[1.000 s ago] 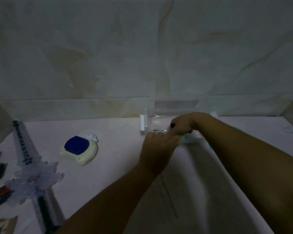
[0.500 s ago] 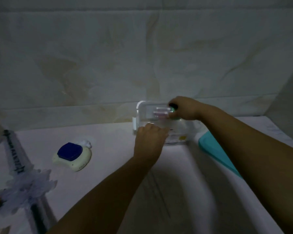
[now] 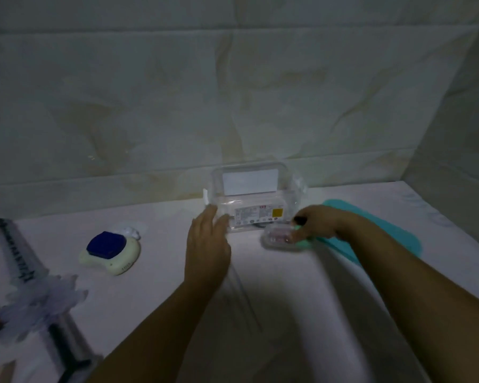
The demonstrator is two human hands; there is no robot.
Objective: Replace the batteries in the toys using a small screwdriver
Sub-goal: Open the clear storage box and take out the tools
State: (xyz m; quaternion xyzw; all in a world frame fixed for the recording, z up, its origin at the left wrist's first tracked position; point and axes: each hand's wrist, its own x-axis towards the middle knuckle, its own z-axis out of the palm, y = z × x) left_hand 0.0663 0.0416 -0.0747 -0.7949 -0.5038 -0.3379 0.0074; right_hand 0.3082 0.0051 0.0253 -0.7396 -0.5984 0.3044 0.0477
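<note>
Tabletop [image 3: 150, 299], pale and dim, carries everything. Teal lid [image 3: 385, 219] lies right, partly under the right forearm. Clear plastic box [image 3: 249, 200] stands by the wall. Frilly wand toy [image 3: 20, 261] lies far left. Cream toy [image 3: 114, 252] with a blue top sits left of the box, untouched. Left hand [image 3: 205, 244], fingers straight, is at the box's near left corner. Right hand [image 3: 318, 222] grips 1 small clear case [image 3: 277, 236], contents blurred.

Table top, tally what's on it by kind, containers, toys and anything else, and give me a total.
Clear containers: 2, the large box and the small case held by the right hand.
Toys: 2, the cream and blue toy and the frilled wand.
Teal lid-like piece: 1.
Total: 5, leaving out blurred items at the left edge.
</note>
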